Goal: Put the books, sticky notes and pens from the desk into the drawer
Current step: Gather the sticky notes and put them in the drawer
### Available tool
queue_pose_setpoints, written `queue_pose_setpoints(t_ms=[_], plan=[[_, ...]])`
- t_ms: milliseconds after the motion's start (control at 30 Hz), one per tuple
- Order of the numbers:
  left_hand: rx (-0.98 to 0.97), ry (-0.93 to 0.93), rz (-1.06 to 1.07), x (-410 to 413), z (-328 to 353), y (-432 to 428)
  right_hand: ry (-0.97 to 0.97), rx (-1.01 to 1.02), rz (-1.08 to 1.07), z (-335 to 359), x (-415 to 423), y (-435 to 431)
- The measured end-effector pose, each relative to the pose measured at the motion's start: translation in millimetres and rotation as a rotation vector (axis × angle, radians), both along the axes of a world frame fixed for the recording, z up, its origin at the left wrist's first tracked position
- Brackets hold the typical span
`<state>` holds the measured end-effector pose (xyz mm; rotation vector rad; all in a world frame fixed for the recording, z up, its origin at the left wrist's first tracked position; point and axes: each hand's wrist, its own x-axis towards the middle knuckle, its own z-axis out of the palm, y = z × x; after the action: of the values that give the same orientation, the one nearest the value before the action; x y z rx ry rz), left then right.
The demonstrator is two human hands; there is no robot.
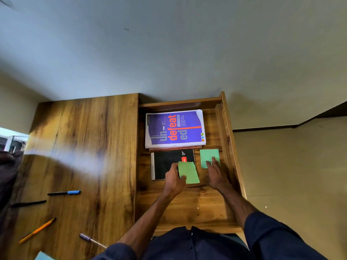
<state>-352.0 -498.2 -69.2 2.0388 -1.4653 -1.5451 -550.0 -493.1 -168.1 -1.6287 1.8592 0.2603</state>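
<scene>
The open wooden drawer [199,207] holds a purple "undefeated" book [174,128] lying on another book, with a black spiral notebook [167,162] in front of it. My left hand [174,178] pinches a light green sticky note pad [188,172] over the notebook's right edge. My right hand [214,172] rests with straight fingers on a darker green sticky note pad [208,156] lying on the drawer floor. On the desk [84,147] to the left lie a blue-capped pen [64,193], a black pen [28,203], an orange pen [37,230] and a clear pen [92,240].
A pale blue pad corner [43,256] shows at the desk's near edge. The drawer's right wall [227,139] stands close beside my right hand. A dark object [7,166] sits at the desk's left edge. A plain wall rises behind.
</scene>
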Motion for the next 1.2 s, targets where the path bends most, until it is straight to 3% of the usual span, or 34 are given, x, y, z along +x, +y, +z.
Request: queue_pose_setpoints(t_ms=[267,367,467,567,633,733,867,1200], plan=[[0.013,0.004,0.016,0.9,-0.5,2.2,-0.001,0.057,-0.014,9.2,-1.1,-7.2],[0.026,0.003,0.016,-0.2,-1.1,1.6,-0.027,-0.016,-0.094,23.8,0.7,-7.4],[0.061,0.014,0.042,-1.5,-3.2,0.8,-0.26,-0.125,-0.396,44.5,5.6,-0.7],[0.083,0.013,0.041,-5.5,-6.3,1.8,-0.648,0.038,-0.727,67.4,6.7,10.4],[0.099,0.025,-0.002,-10.1,-8.1,4.5,-0.733,0.131,-0.766,75.8,1.8,19.9],[0.147,0.021,-0.122,-17.4,-7.7,9.0,-0.636,0.165,-0.756,70.8,-9.9,33.5],[0.183,-0.081,-0.29,-18.5,-11.6,18.2,-0.341,0.05,-0.705,54.1,-18.5,40.8],[0.187,-0.109,-0.341,-2.9,-20.3,32.6,0.048,-0.011,-0.355,42.9,6.2,39.9]])
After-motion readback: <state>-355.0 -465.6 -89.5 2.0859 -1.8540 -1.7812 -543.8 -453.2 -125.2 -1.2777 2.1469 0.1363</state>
